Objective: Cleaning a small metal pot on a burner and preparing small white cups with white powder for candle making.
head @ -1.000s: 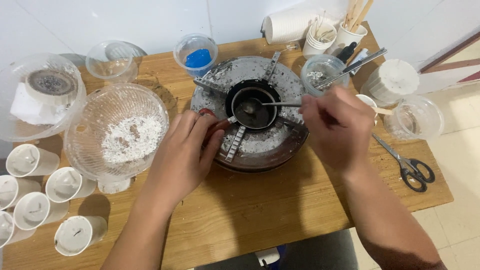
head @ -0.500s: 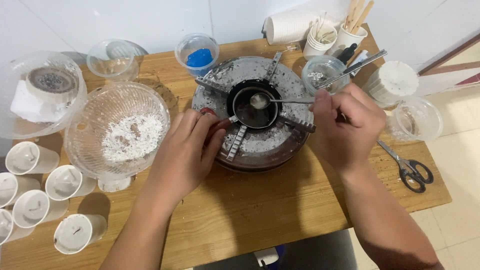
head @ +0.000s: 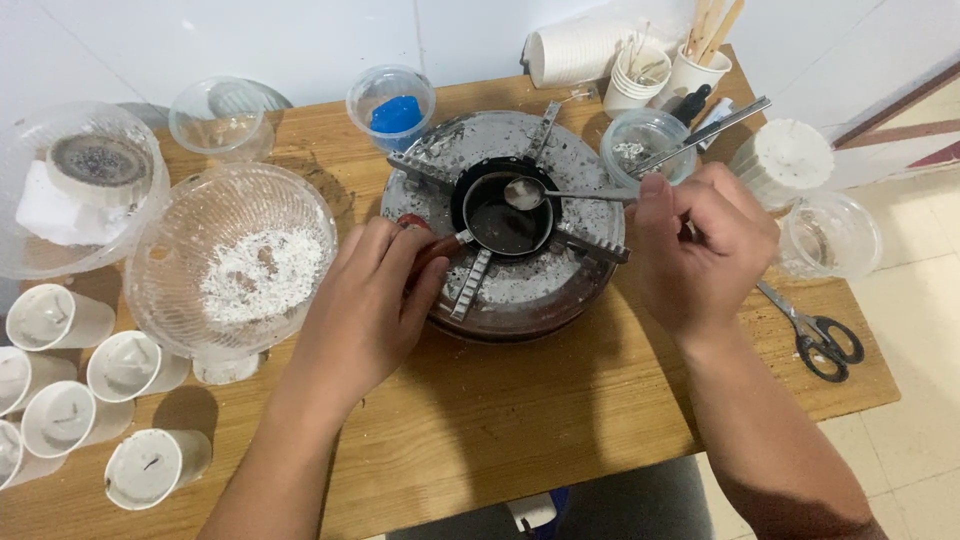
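Head camera looks steeply down, close over the table (head: 520, 420).

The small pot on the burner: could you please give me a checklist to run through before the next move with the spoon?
1. Left hand steadies the red pot handle: ok.
2. Small pot sits centred on the burner supports: ok.
3. Right hand grips the spoon by its handle end: ok.
4. Spoon bowl is over the pot, so drips fall inside: ok.
5. Burner lit or off: cannot tell.
6. Scissors and the glass bowl of white flakes lie apart from both hands: ok.
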